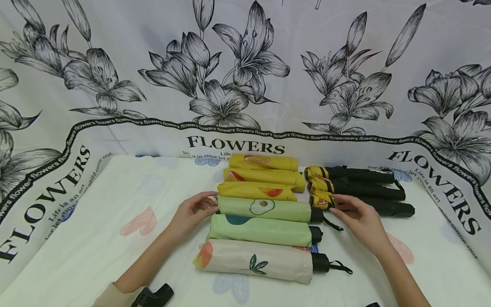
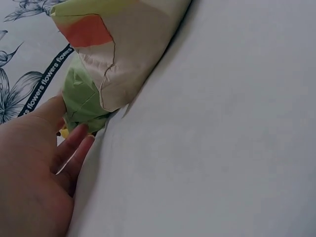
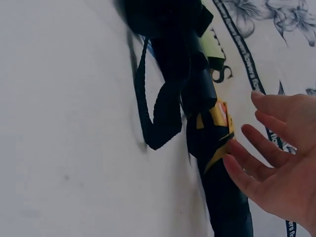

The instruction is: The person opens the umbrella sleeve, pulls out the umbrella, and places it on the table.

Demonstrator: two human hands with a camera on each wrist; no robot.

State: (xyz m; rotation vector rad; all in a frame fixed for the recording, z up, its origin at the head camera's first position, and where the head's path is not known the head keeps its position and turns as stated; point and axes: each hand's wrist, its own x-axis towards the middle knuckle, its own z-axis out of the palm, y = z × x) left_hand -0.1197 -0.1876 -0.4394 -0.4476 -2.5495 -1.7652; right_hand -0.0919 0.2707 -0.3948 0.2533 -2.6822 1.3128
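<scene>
A: Hand status?
B: Left hand [image 1: 196,208] is released, fingers relaxed around the left end of the avocado-print green folded umbrella [image 1: 284,209]. Right hand [image 1: 358,219] is likewise released: thumb and fingers apart, fingertips at the yellow end of the frontmost black folded umbrella [image 1: 393,208].
A: Firm contact?
B: Can't tell on either side.
A: Where's the avocado one?
B: Mid-column on the white heart-print surface [image 1: 103,251], lying crosswise, black handle and strap toward the right edge.
A: Neighbors?
B: Three yellow folded umbrellas [image 1: 264,177] behind it, stacked up toward the far edge. In front, a second green folded umbrella [image 1: 264,230], then a beige folded umbrella [image 1: 226,258] closest to the near edge.
A: And the black group?
B: Right of the yellows, toward the far right corner. Two more black folded umbrellas [image 1: 370,190] sit behind the frontmost, yellow ends all facing left.
</scene>
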